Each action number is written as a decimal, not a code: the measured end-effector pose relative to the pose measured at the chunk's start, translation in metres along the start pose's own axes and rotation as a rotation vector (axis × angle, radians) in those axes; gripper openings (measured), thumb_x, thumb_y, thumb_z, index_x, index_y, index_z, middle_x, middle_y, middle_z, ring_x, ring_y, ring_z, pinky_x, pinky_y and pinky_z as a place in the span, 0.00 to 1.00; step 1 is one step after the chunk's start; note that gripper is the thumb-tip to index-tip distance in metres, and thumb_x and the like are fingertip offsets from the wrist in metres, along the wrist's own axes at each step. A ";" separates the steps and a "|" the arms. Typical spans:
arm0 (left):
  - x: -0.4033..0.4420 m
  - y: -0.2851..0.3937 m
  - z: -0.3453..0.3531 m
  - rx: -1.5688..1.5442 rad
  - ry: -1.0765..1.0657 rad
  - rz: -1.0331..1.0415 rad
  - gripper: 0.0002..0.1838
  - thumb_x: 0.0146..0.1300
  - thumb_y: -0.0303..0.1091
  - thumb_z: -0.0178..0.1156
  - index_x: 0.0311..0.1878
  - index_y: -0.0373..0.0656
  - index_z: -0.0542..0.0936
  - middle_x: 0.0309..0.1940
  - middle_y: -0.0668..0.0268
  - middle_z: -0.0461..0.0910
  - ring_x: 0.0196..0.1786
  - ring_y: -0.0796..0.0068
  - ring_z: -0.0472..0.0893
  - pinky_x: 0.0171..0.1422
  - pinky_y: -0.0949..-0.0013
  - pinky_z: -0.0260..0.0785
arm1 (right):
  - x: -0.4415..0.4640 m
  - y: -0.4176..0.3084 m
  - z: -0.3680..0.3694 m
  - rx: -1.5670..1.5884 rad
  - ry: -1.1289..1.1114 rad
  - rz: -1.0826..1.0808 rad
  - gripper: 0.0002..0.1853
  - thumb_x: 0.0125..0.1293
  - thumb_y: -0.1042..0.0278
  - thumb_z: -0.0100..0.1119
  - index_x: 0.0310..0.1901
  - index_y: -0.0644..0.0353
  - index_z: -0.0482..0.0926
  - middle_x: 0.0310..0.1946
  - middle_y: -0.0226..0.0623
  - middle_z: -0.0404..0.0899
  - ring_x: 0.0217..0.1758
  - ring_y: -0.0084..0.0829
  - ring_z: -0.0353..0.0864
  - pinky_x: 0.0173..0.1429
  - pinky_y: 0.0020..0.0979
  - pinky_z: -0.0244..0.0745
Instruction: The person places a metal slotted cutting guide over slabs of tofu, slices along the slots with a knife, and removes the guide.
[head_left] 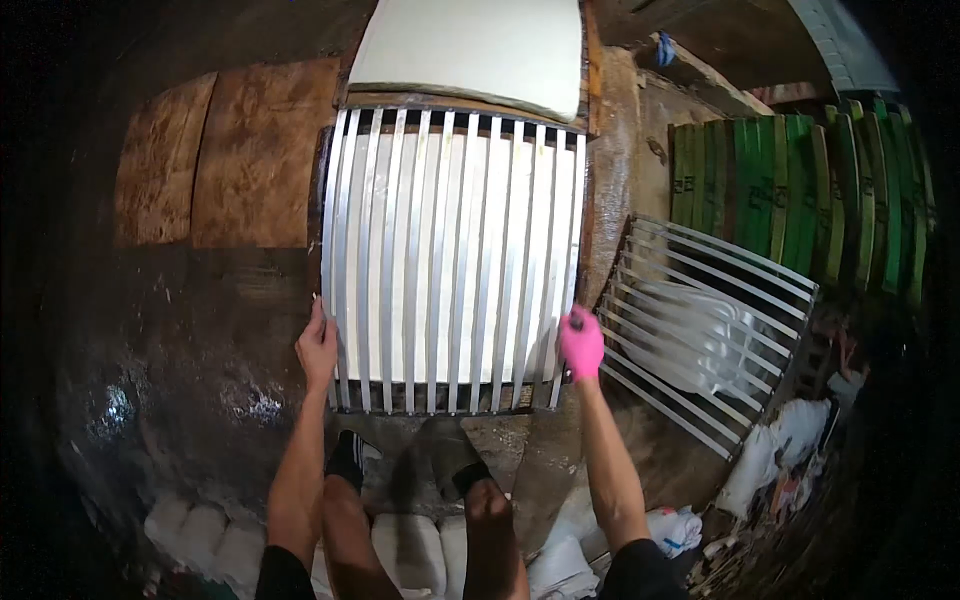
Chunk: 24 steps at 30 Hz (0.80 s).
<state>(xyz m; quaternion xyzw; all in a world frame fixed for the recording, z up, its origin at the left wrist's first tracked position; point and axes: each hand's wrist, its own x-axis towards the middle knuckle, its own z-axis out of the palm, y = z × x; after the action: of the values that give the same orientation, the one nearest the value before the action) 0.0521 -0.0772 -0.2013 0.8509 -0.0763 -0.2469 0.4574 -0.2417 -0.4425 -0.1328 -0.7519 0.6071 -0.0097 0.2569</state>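
Observation:
A metal slatted rack [455, 260] lies over a white slab [497, 340], its bars running away from me. My bare left hand [317, 345] is at the rack's left edge, its fingers closed by the side bar. At the right edge is my right hand [581, 343], in a pink glove, with its fingers curled beside the outer bar; something small and dark shows at its fingertips, too small to name. Beyond the rack lies another white slab [470, 50] with a smooth surface.
Right of the rack, a second slatted rack [710, 330] leans over a clear plastic-like bundle. Green slatted boards [780, 195] stand at the upper right. Brown wooden boards [260, 155] lie at the left. White sacks [410, 550] sit near my legs.

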 end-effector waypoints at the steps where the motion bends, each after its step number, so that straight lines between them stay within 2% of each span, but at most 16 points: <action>1: -0.003 0.005 -0.003 0.001 -0.015 0.022 0.28 0.70 0.23 0.55 0.73 0.33 0.66 0.68 0.50 0.72 0.67 0.70 0.74 0.69 0.70 0.66 | -0.033 0.013 -0.006 -0.056 -0.007 0.015 0.20 0.65 0.54 0.65 0.56 0.52 0.82 0.54 0.43 0.82 0.56 0.45 0.82 0.59 0.41 0.76; 4: 0.003 0.011 -0.001 -0.083 -0.025 0.094 0.31 0.67 0.22 0.53 0.74 0.36 0.64 0.69 0.50 0.71 0.69 0.69 0.73 0.68 0.70 0.66 | -0.095 0.055 -0.003 -0.135 -0.081 0.123 0.24 0.65 0.52 0.65 0.59 0.54 0.80 0.53 0.45 0.82 0.57 0.47 0.82 0.60 0.41 0.76; 6: 0.031 0.003 0.006 -0.239 -0.019 0.147 0.34 0.65 0.21 0.53 0.76 0.37 0.61 0.70 0.50 0.70 0.69 0.67 0.73 0.68 0.70 0.66 | -0.123 0.064 -0.004 -0.226 -0.078 0.160 0.27 0.63 0.51 0.66 0.61 0.55 0.80 0.47 0.48 0.85 0.53 0.47 0.84 0.57 0.39 0.77; 7: 0.042 0.027 0.001 -0.242 -0.068 0.079 0.36 0.64 0.22 0.53 0.77 0.38 0.60 0.71 0.50 0.70 0.69 0.65 0.74 0.68 0.70 0.67 | -0.129 0.058 -0.009 -0.173 -0.100 0.211 0.28 0.64 0.50 0.65 0.62 0.55 0.79 0.48 0.49 0.85 0.54 0.47 0.84 0.57 0.39 0.77; 8: 0.059 0.030 0.000 -0.108 -0.069 0.128 0.36 0.63 0.22 0.54 0.77 0.41 0.61 0.70 0.50 0.71 0.68 0.61 0.76 0.68 0.68 0.68 | -0.129 0.059 -0.007 -0.179 -0.096 0.195 0.28 0.63 0.50 0.66 0.62 0.56 0.79 0.50 0.48 0.85 0.54 0.47 0.84 0.57 0.39 0.77; 9: 0.082 0.030 0.002 0.001 -0.046 0.181 0.36 0.63 0.24 0.54 0.77 0.44 0.61 0.70 0.51 0.71 0.68 0.60 0.75 0.70 0.65 0.67 | -0.123 0.064 -0.001 -0.112 -0.084 0.163 0.27 0.63 0.53 0.67 0.61 0.57 0.79 0.48 0.49 0.85 0.50 0.41 0.87 0.54 0.37 0.79; 10: 0.097 0.039 0.006 -0.040 -0.059 0.212 0.37 0.63 0.24 0.55 0.77 0.46 0.61 0.71 0.52 0.69 0.70 0.58 0.73 0.72 0.64 0.64 | -0.115 0.092 0.006 -0.026 -0.120 0.197 0.27 0.62 0.57 0.69 0.61 0.59 0.80 0.44 0.48 0.87 0.44 0.34 0.88 0.50 0.34 0.79; 11: 0.114 0.048 0.009 -0.125 -0.111 0.203 0.37 0.64 0.24 0.54 0.78 0.43 0.59 0.73 0.52 0.67 0.74 0.61 0.68 0.75 0.66 0.59 | -0.108 0.123 0.018 0.084 -0.080 0.081 0.25 0.61 0.61 0.70 0.59 0.62 0.80 0.40 0.47 0.88 0.41 0.27 0.87 0.48 0.31 0.79; 12: 0.134 0.049 0.014 -0.189 -0.129 0.317 0.37 0.65 0.23 0.53 0.78 0.36 0.56 0.75 0.51 0.63 0.77 0.63 0.63 0.77 0.67 0.55 | -0.105 0.112 0.011 -0.044 -0.092 0.063 0.23 0.62 0.63 0.69 0.57 0.64 0.81 0.39 0.42 0.89 0.40 0.25 0.86 0.47 0.30 0.79; 13: 0.154 0.046 0.025 -0.338 -0.149 0.331 0.37 0.65 0.21 0.52 0.77 0.29 0.52 0.76 0.49 0.59 0.79 0.64 0.59 0.79 0.68 0.51 | -0.101 0.132 0.016 0.022 -0.106 0.066 0.25 0.61 0.58 0.71 0.57 0.62 0.82 0.44 0.47 0.88 0.48 0.34 0.88 0.53 0.33 0.79; 14: 0.168 0.056 0.029 -0.451 -0.151 0.329 0.37 0.65 0.19 0.52 0.77 0.27 0.52 0.77 0.49 0.58 0.78 0.64 0.59 0.79 0.68 0.50 | -0.103 0.116 0.004 0.074 -0.200 0.090 0.25 0.62 0.58 0.70 0.58 0.61 0.81 0.43 0.47 0.88 0.47 0.34 0.88 0.52 0.33 0.78; 16: 0.200 0.055 0.039 -0.491 -0.160 0.382 0.38 0.65 0.19 0.52 0.77 0.27 0.51 0.77 0.50 0.58 0.78 0.64 0.59 0.80 0.68 0.50 | -0.109 0.119 0.005 0.072 -0.171 0.088 0.25 0.63 0.58 0.69 0.59 0.61 0.80 0.43 0.47 0.88 0.46 0.35 0.88 0.51 0.33 0.78; 19: 0.237 0.051 0.055 -0.512 -0.136 0.438 0.39 0.64 0.19 0.52 0.77 0.28 0.49 0.77 0.50 0.58 0.79 0.64 0.59 0.80 0.68 0.50 | -0.116 0.129 0.017 0.013 -0.034 -0.058 0.23 0.65 0.62 0.67 0.60 0.62 0.80 0.39 0.42 0.88 0.39 0.29 0.87 0.45 0.32 0.78; 20: 0.252 0.042 0.060 -0.381 -0.099 0.506 0.40 0.64 0.19 0.53 0.78 0.29 0.48 0.77 0.49 0.58 0.78 0.64 0.59 0.79 0.68 0.51 | -0.115 0.132 0.020 0.113 -0.035 -0.018 0.22 0.65 0.64 0.66 0.60 0.62 0.80 0.36 0.38 0.87 0.36 0.25 0.84 0.42 0.29 0.77; 22: 0.253 0.052 0.057 -0.467 -0.134 0.495 0.40 0.64 0.20 0.53 0.78 0.30 0.49 0.76 0.49 0.60 0.78 0.65 0.61 0.79 0.68 0.52 | -0.118 0.131 0.027 0.307 -0.053 0.067 0.21 0.67 0.69 0.64 0.61 0.63 0.80 0.30 0.29 0.84 0.29 0.18 0.77 0.36 0.24 0.73; 24: 0.257 0.051 0.061 -0.460 -0.108 0.522 0.40 0.63 0.20 0.53 0.78 0.29 0.49 0.75 0.49 0.62 0.77 0.66 0.63 0.78 0.69 0.53 | -0.113 0.144 0.038 0.358 -0.012 0.010 0.21 0.67 0.71 0.64 0.61 0.63 0.79 0.29 0.27 0.81 0.29 0.16 0.75 0.34 0.23 0.71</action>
<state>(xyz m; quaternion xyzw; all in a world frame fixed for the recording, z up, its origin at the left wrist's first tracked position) 0.2497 -0.2432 -0.2781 0.6630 -0.2579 -0.1770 0.6801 -0.3893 -0.3432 -0.1896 -0.6911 0.5979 -0.1120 0.3903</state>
